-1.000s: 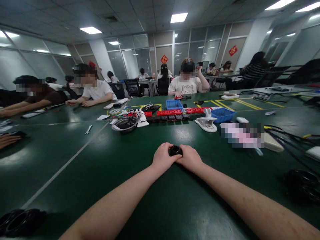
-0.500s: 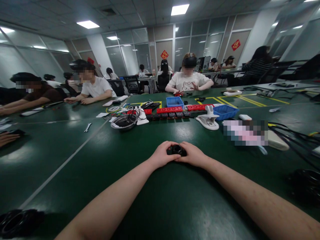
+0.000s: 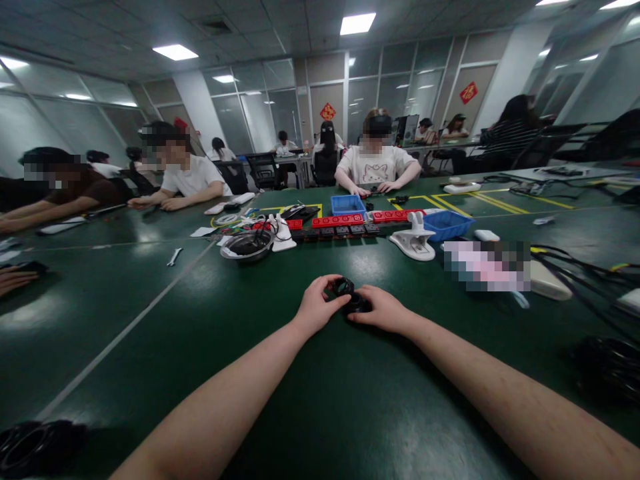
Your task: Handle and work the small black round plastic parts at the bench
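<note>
Near the middle of the green table, my left hand (image 3: 317,305) is closed on a black ring-shaped part (image 3: 343,287), thumb on the near side and fingers on the far side. The ring is tilted, and its opening shows. Just right of it and a little lower, my right hand (image 3: 384,309) grips a second black round part (image 3: 358,304) that rests at the table surface. The two black pieces overlap in view; whether they touch I cannot tell. My fingers hide parts of both.
Black ring-like parts (image 3: 37,445) lie at the lower left, and more black parts (image 3: 607,365) at the right. Ahead are a bowl (image 3: 246,247), red power strips (image 3: 337,221), a white clip stand (image 3: 414,241) and blue bins (image 3: 447,225). A wrench (image 3: 174,257) lies left. A co-worker (image 3: 377,163) sits opposite.
My left hand has lifted and tilted a black ring up and left from the part between my hands. My right hand stays by the lower part. The co-worker's hands opposite have lowered.
</note>
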A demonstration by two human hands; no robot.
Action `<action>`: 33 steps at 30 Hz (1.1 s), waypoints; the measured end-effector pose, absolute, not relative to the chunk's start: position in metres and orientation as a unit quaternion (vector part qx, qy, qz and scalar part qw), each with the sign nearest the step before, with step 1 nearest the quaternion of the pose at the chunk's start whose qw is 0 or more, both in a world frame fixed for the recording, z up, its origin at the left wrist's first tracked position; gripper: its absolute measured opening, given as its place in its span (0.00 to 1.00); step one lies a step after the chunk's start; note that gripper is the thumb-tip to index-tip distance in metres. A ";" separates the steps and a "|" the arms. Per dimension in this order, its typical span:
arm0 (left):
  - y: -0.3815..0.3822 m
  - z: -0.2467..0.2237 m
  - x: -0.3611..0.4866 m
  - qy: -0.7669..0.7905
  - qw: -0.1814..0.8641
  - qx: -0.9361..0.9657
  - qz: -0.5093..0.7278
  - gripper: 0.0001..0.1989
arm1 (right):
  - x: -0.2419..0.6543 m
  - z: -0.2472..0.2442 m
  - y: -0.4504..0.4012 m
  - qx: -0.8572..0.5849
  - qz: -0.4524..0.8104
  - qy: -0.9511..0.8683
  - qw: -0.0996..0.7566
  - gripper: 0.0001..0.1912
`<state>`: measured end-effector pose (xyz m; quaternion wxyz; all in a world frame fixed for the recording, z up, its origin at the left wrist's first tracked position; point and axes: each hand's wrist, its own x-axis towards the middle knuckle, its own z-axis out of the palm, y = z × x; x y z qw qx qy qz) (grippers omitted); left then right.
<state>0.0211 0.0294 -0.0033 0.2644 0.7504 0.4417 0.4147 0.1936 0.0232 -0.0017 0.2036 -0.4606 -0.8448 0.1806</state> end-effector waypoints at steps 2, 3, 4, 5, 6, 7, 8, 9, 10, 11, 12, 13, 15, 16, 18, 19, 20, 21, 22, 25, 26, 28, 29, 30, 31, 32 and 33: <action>0.031 -0.005 0.021 0.439 0.266 0.746 0.423 0.19 | 0.194 -0.002 0.023 -0.461 0.180 -0.844 0.206 0.20; 0.031 -0.006 0.020 0.437 0.265 0.746 0.426 0.19 | 0.194 -0.002 0.023 -0.460 0.180 -0.844 0.208 0.20; 0.031 -0.006 0.020 0.436 0.263 0.746 0.429 0.19 | 0.194 -0.002 0.023 -0.458 0.180 -0.845 0.210 0.21; 0.031 -0.005 0.020 0.436 0.259 0.746 0.431 0.19 | 0.194 -0.002 0.023 -0.455 0.182 -0.845 0.213 0.23; 0.031 -0.005 0.020 0.437 0.256 0.746 0.433 0.19 | 0.194 -0.002 0.023 -0.452 0.185 -0.845 0.218 0.25; 0.031 -0.004 0.020 0.438 0.251 0.747 0.433 0.19 | 0.194 -0.002 0.022 -0.452 0.190 -0.842 0.226 0.27; 0.030 -0.003 0.020 0.438 0.246 0.748 0.433 0.18 | 0.195 -0.003 0.022 -0.455 0.197 -0.835 0.237 0.28; 0.030 -0.002 0.020 0.437 0.242 0.751 0.431 0.19 | 0.195 -0.003 0.022 -0.462 0.204 -0.826 0.251 0.29; 0.029 -0.001 0.020 0.435 0.238 0.755 0.429 0.19 | 0.194 -0.003 0.022 -0.470 0.211 -0.814 0.269 0.28; 0.028 0.000 0.020 0.430 0.234 0.761 0.425 0.19 | 0.194 -0.002 0.022 -0.478 0.215 -0.801 0.288 0.26; 0.027 0.001 0.020 0.424 0.231 0.768 0.421 0.20 | 0.194 -0.002 0.022 -0.485 0.217 -0.790 0.306 0.25; 0.026 0.002 0.020 0.417 0.227 0.775 0.417 0.20 | 0.194 -0.002 0.021 -0.489 0.216 -0.781 0.322 0.24; 0.024 0.004 0.021 0.405 0.218 0.787 0.411 0.20 | 0.193 -0.002 0.021 -0.488 0.213 -0.774 0.342 0.23; 0.024 0.004 0.021 0.401 0.213 0.791 0.410 0.20 | 0.192 -0.002 0.021 -0.487 0.212 -0.772 0.349 0.23; 0.023 0.005 0.022 0.398 0.206 0.795 0.410 0.20 | 0.192 -0.002 0.021 -0.483 0.209 -0.771 0.358 0.22; 0.023 0.004 0.022 0.397 0.204 0.796 0.410 0.20 | 0.192 -0.001 0.021 -0.483 0.205 -0.770 0.364 0.21; 0.023 0.004 0.022 0.395 0.201 0.798 0.409 0.20 | 0.192 -0.001 0.020 -0.482 0.199 -0.770 0.369 0.22; 0.023 0.004 0.022 0.392 0.198 0.801 0.408 0.20 | 0.191 0.000 0.020 -0.479 0.192 -0.772 0.372 0.22; 0.023 0.003 0.022 0.388 0.194 0.804 0.406 0.21 | 0.191 0.001 0.019 -0.473 0.187 -0.777 0.372 0.23; 0.023 0.003 0.021 0.377 0.177 0.817 0.398 0.22 | 0.190 0.006 0.016 -0.441 0.168 -0.804 0.363 0.26; 0.023 0.003 0.021 0.376 0.171 0.820 0.396 0.23 | 0.189 0.007 0.015 -0.432 0.163 -0.810 0.361 0.26; 0.023 0.003 0.020 0.378 0.163 0.822 0.393 0.24 | 0.187 0.008 0.014 -0.427 0.153 -0.813 0.364 0.26; 0.023 0.003 0.020 0.378 0.158 0.824 0.391 0.25 | 0.187 0.009 0.014 -0.428 0.150 -0.812 0.367 0.25; 0.023 0.003 0.020 0.378 0.154 0.826 0.389 0.27 | 0.187 0.009 0.014 -0.432 0.148 -0.809 0.370 0.24; 0.023 0.002 0.019 0.377 0.150 0.828 0.387 0.27 | 0.187 0.008 0.015 -0.435 0.148 -0.807 0.371 0.23; 0.023 0.002 0.019 0.376 0.147 0.831 0.383 0.28 | 0.187 0.008 0.016 -0.438 0.148 -0.806 0.371 0.22; 0.023 0.003 0.019 0.374 0.145 0.834 0.380 0.28 | 0.188 0.008 0.016 -0.439 0.150 -0.805 0.370 0.21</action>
